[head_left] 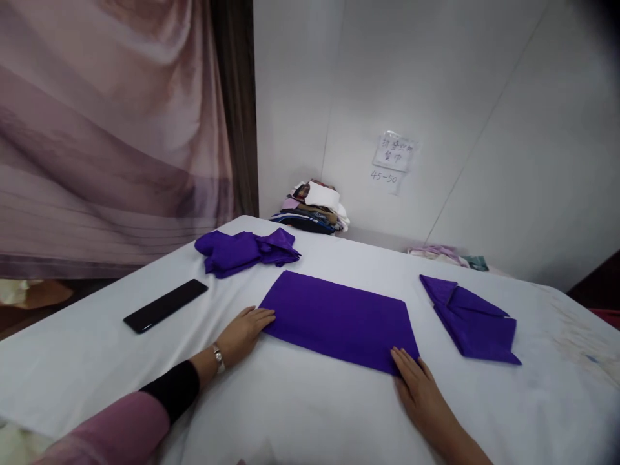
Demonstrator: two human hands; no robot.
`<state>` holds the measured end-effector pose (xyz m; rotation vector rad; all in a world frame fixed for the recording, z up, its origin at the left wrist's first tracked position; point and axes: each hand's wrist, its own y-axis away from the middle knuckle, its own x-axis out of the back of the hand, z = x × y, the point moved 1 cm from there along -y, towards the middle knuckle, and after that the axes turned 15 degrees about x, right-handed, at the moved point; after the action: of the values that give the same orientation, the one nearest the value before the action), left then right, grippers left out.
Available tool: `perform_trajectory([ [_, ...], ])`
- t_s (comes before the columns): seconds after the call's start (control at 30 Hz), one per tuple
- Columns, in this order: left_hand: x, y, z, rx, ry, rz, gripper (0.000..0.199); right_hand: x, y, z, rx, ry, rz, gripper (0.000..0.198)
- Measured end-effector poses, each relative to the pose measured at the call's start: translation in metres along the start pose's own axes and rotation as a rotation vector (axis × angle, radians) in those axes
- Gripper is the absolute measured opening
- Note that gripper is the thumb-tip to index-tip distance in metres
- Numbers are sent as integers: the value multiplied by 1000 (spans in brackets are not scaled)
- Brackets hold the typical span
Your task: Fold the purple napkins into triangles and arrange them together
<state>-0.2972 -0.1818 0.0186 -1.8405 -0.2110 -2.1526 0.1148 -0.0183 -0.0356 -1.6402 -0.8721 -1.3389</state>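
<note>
I see the purple cloth (339, 320) lying flat as a folded rectangle mid-desk (300, 407). My left hand (245, 332) rests at its nine o'clock corner, fingers (264, 316) stretched flat and touching the edge, gripping nothing. My right hand (419, 387) lies at its five o'clock corner, fingers likewise flat and open. A folded purple napkin (472, 320) sits at three o'clock, a crumpled purple pile (245, 250) at eleven, a black phone (165, 305) at nine.

Head view: the left hand (245, 332) and right hand (417, 387) are lying flat, fingertips touching opposite near corners of a flat rectangular purple cloth (339, 320) that is lying on the white-covered table (300, 407); a folded purple cloth (472, 320) is resting well to its right.
</note>
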Motion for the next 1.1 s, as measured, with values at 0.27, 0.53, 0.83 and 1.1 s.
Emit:
perform_trajectory([
  [0.27, -10, -15, 5, -2, -11, 33, 45, -3, -2, 12, 33, 89, 50, 64],
  [0.53, -12, -4, -7, -20, -73, -35, 46, 9, 14, 26, 14, 97, 38, 61],
  [0.83, -7, 15, -13, -9, -24, -18, 48, 12, 26, 17, 44, 70, -2, 63],
  [1.1, 1, 14, -19, 56, -11, 25, 53, 19, 21, 2, 48, 63, 36, 61],
])
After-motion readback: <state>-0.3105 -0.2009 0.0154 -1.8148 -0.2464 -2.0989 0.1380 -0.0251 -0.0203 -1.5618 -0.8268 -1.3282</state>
